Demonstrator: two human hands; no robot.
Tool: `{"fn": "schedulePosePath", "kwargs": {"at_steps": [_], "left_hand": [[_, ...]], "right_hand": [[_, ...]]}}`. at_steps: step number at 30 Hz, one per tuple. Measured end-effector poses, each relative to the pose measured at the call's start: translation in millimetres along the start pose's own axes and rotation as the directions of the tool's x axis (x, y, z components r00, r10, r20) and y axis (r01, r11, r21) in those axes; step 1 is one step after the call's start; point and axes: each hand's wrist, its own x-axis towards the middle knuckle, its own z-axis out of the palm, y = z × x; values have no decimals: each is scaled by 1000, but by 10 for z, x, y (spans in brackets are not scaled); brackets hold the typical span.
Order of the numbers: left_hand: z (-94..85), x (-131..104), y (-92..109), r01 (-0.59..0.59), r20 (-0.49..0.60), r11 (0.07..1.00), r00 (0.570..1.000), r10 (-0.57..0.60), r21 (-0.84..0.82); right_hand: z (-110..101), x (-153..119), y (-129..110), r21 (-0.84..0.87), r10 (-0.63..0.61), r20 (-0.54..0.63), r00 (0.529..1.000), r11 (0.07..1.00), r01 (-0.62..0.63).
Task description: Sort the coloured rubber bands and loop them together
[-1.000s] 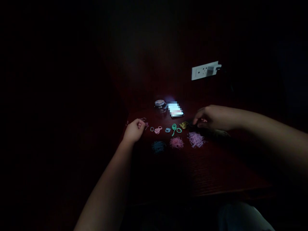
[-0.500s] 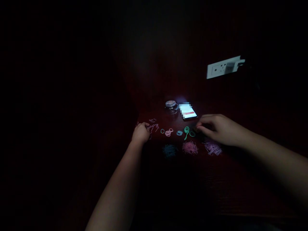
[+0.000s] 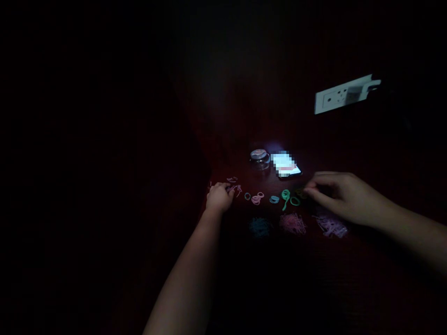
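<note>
My left hand (image 3: 220,197) rests on the dark table beside loose pink strips (image 3: 238,189), its fingers apart over them. At the right, my right hand (image 3: 335,193) has thumb and forefinger pinched near a dim yellowish band (image 3: 300,191); what the fingertips hold is too small to make out. Between the hands lie a teal ring (image 3: 247,196), pink rings (image 3: 257,199), a blue coil (image 3: 274,199), a green coil with a tail (image 3: 285,195) and a green ring (image 3: 295,201). Nearer are teal (image 3: 260,227), pink (image 3: 293,224) and purple (image 3: 331,226) piles of strips.
A lidded round jar (image 3: 259,158) stands behind the rings, beside a lit phone (image 3: 285,164). On the wall at the upper right is a white socket panel (image 3: 342,95) with a plug in it. The surroundings are very dark.
The view has shifted, so the table items and socket panel appear farther right and most table items slightly lower. My right hand has moved a little off the yellowish band, which now shows more.
</note>
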Motion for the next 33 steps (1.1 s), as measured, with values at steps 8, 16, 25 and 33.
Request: {"fn": "schedulePosePath", "kwargs": {"at_steps": [8, 16, 25, 33], "left_hand": [[-22, 49, -55, 141, 23, 976, 990, -139, -163], [77, 83, -148, 220, -159, 902, 942, -296, -372], [71, 75, -105, 305, 48, 949, 952, -302, -77], [121, 110, -201, 286, -124, 816, 910, -395, -503]], "right_hand": [[346, 1064, -251, -142, -27, 269, 963, 988, 67], [1349, 2176, -284, -337, 189, 450, 873, 941, -30], [1531, 2368, -259, -339, 219, 498, 839, 940, -44], [1573, 2359, -78, -166, 101, 532, 841, 986, -13]]}}
